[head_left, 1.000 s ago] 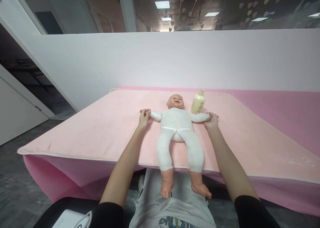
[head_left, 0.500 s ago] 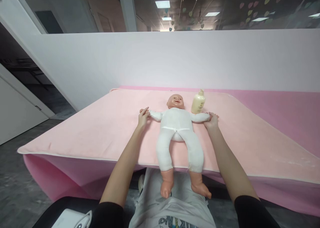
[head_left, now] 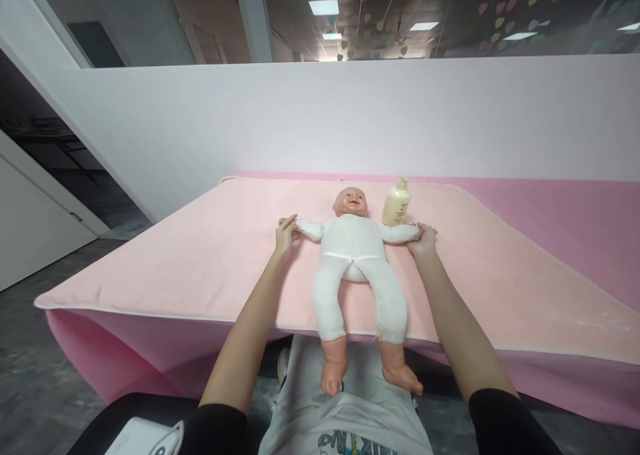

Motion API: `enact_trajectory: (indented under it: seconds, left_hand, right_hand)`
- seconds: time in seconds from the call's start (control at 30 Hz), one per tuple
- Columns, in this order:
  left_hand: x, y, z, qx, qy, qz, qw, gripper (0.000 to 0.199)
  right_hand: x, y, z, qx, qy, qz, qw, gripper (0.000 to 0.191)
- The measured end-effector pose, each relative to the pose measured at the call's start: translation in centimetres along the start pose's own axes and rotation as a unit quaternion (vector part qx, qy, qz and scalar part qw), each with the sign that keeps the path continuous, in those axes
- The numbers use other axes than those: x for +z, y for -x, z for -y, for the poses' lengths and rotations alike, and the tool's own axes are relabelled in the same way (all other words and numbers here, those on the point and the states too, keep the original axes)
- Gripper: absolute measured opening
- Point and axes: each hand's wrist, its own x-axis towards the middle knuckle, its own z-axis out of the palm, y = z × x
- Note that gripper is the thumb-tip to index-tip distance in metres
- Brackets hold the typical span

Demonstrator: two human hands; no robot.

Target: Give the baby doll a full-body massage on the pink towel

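Observation:
A baby doll (head_left: pixel 353 242) with a white cloth body and plastic head, hands and feet lies on its back on the pink mat (head_left: pixel 190 262). Its arms are stretched out sideways, and its feet hang past the mat's near edge. My left hand (head_left: pixel 286 234) is closed around the doll's hand on the left. On the other side, my right hand (head_left: pixel 424 239) grips the doll's other hand, fingers wrapped about it. Just behind the arm on the right stands a pale yellow pump bottle (head_left: pixel 397 203), close to the doll's head.
A white wall (head_left: pixel 350 118) with a window above it runs behind the table. Pink cloth (head_left: pixel 115 348) hangs down at the front. At the lower left, a white device (head_left: pixel 143 436) lies on a black surface. A white door (head_left: pixel 40 215) stands at the far left.

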Motion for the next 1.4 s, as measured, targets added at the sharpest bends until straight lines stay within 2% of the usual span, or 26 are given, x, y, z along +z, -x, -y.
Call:
enact_trajectory:
  seconds: [0.53, 0.87, 1.13, 1.4]
  left_hand:
    - [0.3, 0.2, 0.1, 0.046, 0.002, -0.048, 0.998, 0.036]
    - [0.2, -0.1, 0.4, 0.071, 0.009, -0.049, 0.996, 0.043]
    - [0.0, -0.3, 0.8, 0.059, 0.016, -0.053, 0.997, 0.05]
    - [-0.2, -0.4, 1.1, 0.069, 0.015, -0.062, 0.996, 0.049]
  right_hand:
    - [0.0, 0.1, -0.1, -0.007, -0.02, -0.002, 1.0, 0.027]
    - [0.1, 0.4, 0.1, 0.0, -0.035, -0.005, 0.999, 0.03]
    - [0.2, 0.4, 0.1, 0.003, -0.054, -0.016, 0.998, 0.03]
    - [0.2, 0.2, 0.0, 0.003, -0.038, -0.016, 0.999, 0.029]
